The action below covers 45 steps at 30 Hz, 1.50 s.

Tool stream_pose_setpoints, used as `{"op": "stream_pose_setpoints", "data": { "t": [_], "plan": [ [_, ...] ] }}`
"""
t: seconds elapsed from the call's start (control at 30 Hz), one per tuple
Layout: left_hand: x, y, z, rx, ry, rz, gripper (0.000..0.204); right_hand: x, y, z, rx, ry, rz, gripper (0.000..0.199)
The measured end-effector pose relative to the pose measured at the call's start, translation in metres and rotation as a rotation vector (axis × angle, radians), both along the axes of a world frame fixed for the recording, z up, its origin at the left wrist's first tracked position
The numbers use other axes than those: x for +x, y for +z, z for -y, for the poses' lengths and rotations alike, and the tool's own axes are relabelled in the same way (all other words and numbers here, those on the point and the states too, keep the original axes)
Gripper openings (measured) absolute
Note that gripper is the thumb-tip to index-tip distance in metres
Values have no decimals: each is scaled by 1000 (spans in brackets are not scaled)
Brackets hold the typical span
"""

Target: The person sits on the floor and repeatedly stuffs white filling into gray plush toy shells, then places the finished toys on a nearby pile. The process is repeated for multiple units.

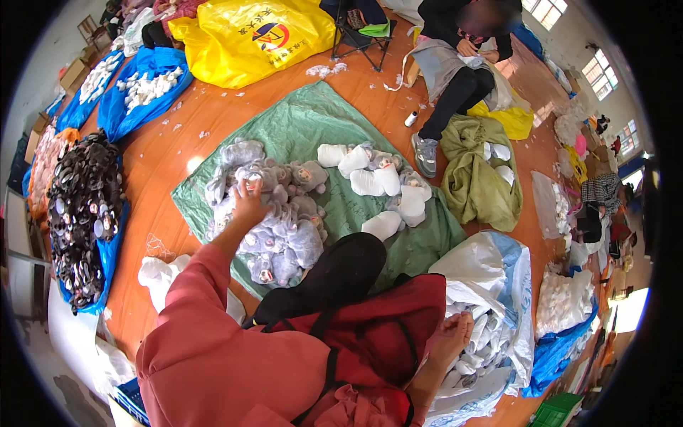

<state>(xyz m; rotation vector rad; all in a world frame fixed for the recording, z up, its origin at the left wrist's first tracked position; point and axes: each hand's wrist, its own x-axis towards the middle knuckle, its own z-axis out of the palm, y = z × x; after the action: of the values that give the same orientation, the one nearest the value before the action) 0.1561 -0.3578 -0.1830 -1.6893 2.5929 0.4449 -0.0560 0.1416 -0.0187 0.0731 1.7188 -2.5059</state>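
My left hand [249, 205] reaches onto a pile of small grey plush pieces [288, 228] with light faces. Its fingers are apart, and the fingertips touch a piece at the pile's left side. The pile lies on a green woven sheet [313, 114] on the floor. To its right, several white stuffed pieces [368, 181], some with grey parts, lie in a loose group. My right hand [452, 336] hovers by a white woven sack [516, 285] holding grey-and-white pieces [475, 356]. Its fingers are loosely bent and apart, with nothing visible in them.
Dark round pieces [85, 213] lie heaped on blue sheeting at the left. A yellow sack [249, 43] and a folding chair [363, 39] stand beyond the sheet. Another person [466, 64] sits at the far right beside an olive sack [480, 181]. My bent knee [359, 260] overlaps the sheet's near edge.
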Motion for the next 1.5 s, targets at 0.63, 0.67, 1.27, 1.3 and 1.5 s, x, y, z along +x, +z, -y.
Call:
{"op": "stream_pose_setpoints", "data": {
  "t": [0.63,0.67,1.27,1.3,1.5],
  "plan": [
    [-28,-84,31,228,236,214,72,-54,-27,4,378,-423,56,12],
    [-29,-84,32,235,247,213,72,-58,-34,-1,391,-442,55,13],
    [12,-108,39,-25,-1,-44,70,-102,-135,-2,358,-475,299,16],
    [11,-107,39,-7,6,-37,69,-101,-133,-7,387,-488,301,16],
    [1,-89,40,60,-30,123,66,-110,-162,-21,347,-435,353,18]
  ]
}}
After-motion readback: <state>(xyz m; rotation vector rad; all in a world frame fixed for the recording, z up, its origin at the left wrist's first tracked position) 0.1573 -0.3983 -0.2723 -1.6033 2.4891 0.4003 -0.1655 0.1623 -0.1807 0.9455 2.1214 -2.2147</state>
